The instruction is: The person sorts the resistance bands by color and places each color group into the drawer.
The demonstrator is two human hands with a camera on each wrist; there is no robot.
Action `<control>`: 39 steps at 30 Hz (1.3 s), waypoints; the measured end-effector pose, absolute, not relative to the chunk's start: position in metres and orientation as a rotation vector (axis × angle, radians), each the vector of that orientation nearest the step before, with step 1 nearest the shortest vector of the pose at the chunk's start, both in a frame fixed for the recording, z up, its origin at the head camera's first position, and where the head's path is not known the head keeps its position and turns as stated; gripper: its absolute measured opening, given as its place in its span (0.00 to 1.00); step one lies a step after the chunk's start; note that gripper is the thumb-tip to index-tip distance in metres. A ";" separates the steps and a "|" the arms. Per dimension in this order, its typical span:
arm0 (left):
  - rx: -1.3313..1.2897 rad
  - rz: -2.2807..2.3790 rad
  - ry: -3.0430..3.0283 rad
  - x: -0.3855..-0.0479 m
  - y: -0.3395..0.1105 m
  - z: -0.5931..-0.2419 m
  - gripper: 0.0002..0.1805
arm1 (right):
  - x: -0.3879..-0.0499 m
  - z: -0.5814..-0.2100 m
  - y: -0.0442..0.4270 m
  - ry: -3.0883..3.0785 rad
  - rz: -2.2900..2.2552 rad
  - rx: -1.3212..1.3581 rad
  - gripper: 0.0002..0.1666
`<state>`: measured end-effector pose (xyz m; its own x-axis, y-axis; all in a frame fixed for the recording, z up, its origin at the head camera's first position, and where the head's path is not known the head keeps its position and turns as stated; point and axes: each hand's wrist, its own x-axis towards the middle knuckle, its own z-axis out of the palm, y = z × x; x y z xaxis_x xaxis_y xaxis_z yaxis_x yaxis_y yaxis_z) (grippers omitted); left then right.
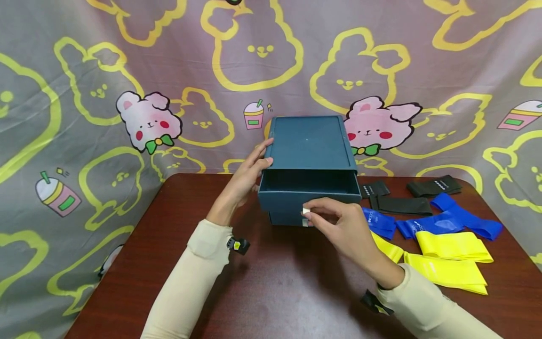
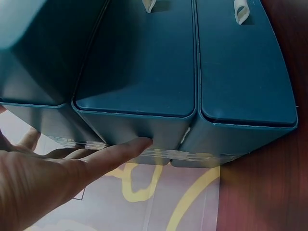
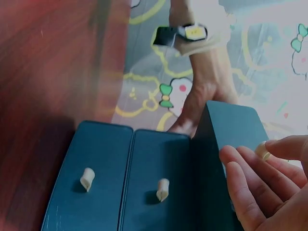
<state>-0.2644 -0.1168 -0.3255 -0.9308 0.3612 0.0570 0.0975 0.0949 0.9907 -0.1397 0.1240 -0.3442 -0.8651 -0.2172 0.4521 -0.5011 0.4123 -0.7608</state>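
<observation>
Right fingers (image 1: 328, 204) pinching white drawer tab (image 1: 306, 211), left fingers (image 1: 260, 149) straight against cabinet (image 1: 309, 143), yellow, blue, black bands (image 1: 449, 274) alongside

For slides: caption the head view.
Right hand pinches the tab of the open top drawer; left hand touches the cabinet.

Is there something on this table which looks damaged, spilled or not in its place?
No, nothing stands out. The top drawer juts out, but the right hand pinches its pull tab; I see no spill or damage.
</observation>
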 end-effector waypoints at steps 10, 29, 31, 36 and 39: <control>0.455 1.929 2.178 -0.266 -0.115 -0.328 0.32 | -0.111 -0.342 0.120 -2.355 1.508 0.655 0.12; 0.458 1.927 2.192 -0.266 -0.115 -0.328 0.33 | -0.094 -0.342 0.118 -2.357 1.524 0.647 0.13; 0.459 1.930 2.188 -0.266 -0.115 -0.328 0.33 | -0.094 -0.343 0.118 -2.358 1.522 0.651 0.13; 0.466 1.941 2.175 -0.266 -0.115 -0.328 0.33 | -0.093 -0.344 0.118 -2.365 1.526 0.659 0.14; 0.476 1.944 2.170 -0.266 -0.115 -0.329 0.33 | -0.092 -0.345 0.118 -2.365 1.531 0.662 0.14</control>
<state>-0.2660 -0.1151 -0.3288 -0.9305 0.3591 0.0716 0.1104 0.0888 0.9899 -0.0924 0.1182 -0.3447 -0.8663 -0.2383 0.4389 -0.4980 0.3459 -0.7952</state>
